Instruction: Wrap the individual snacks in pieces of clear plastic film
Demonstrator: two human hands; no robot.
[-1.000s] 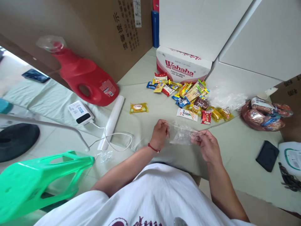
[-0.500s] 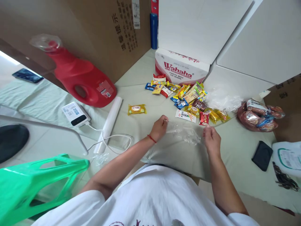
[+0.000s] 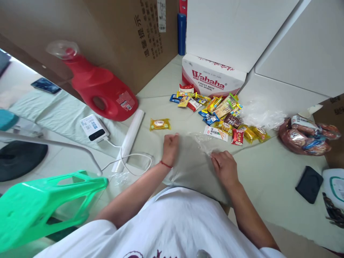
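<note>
A clear plastic bag [image 3: 202, 143], thin and crumpled, is pinched at its lower right end by my right hand [image 3: 225, 167]. My left hand [image 3: 170, 149] is closed, with its fingers curled and a gap between it and the bag; nothing shows in it. Just beyond my left hand lies a yellow snack packet [image 3: 160, 124], apart from the others. Farther off on the right, a white snack packet [image 3: 215, 133] and a small red packet [image 3: 237, 137] lie at the near edge of a pile of wrapped snacks [image 3: 225, 107].
Behind the pile stands a Wahaba water carton [image 3: 212, 77]. Crumpled clear plastic [image 3: 262, 114] and a bag of wrapped food [image 3: 305, 138] are at the right. A red jug [image 3: 107, 93], a white roll [image 3: 129, 141], a cabled power bank [image 3: 94, 128] and a green stool [image 3: 51, 197] occupy the left.
My left hand has let go of the bag and moved left. My right hand has come left and nearer to me, still pinching the bag. The view has shifted slightly.
</note>
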